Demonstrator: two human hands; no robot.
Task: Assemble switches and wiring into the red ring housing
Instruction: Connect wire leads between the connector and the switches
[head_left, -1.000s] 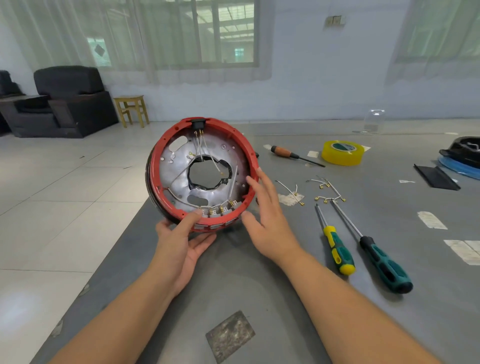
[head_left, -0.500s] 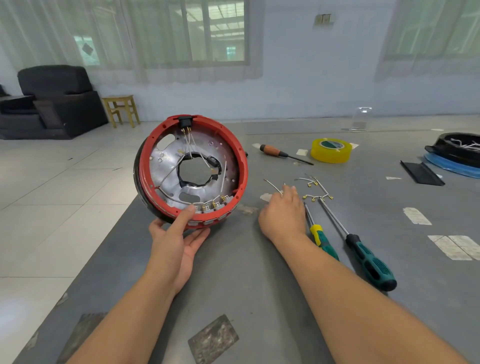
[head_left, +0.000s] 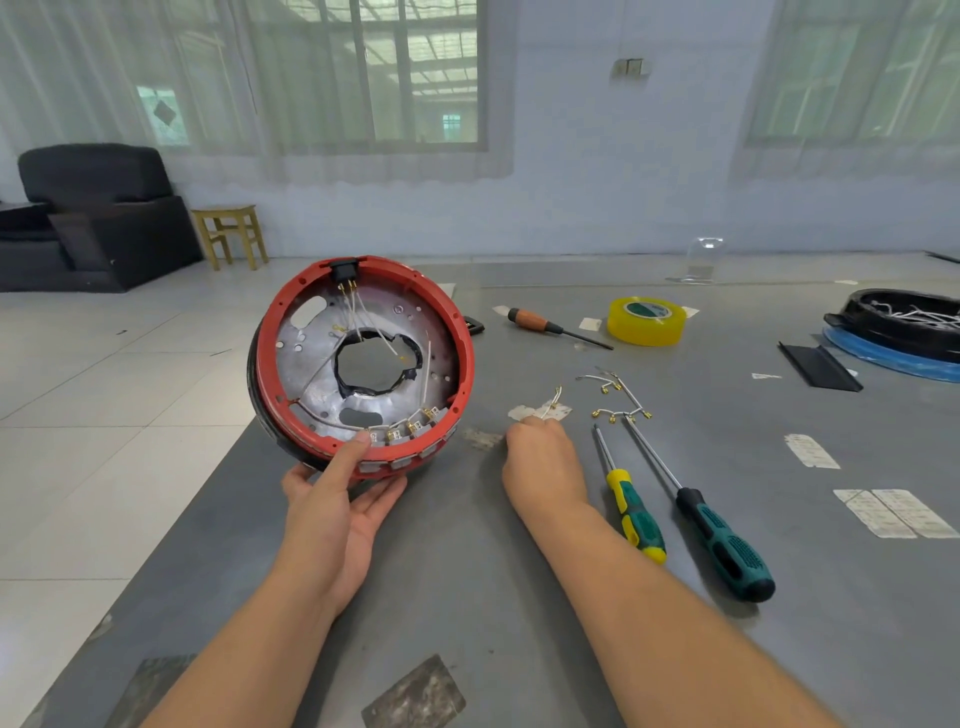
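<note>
Pinching a short wire lead (head_left: 550, 408) w/ my right hand (head_left: 543, 462); left hand (head_left: 340, 499) grips red ring housing (head_left: 363, 364) tilted. Risk: housing slips, seated switches (head_left: 410, 430) pop loose.

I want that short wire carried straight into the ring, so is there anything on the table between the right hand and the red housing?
Nothing visible blocks it. The right hand pinches the short wire, and only bare gray table lies between it and the red housing, which the left hand holds tilted up. The screwdrivers lie on the far side.
</note>
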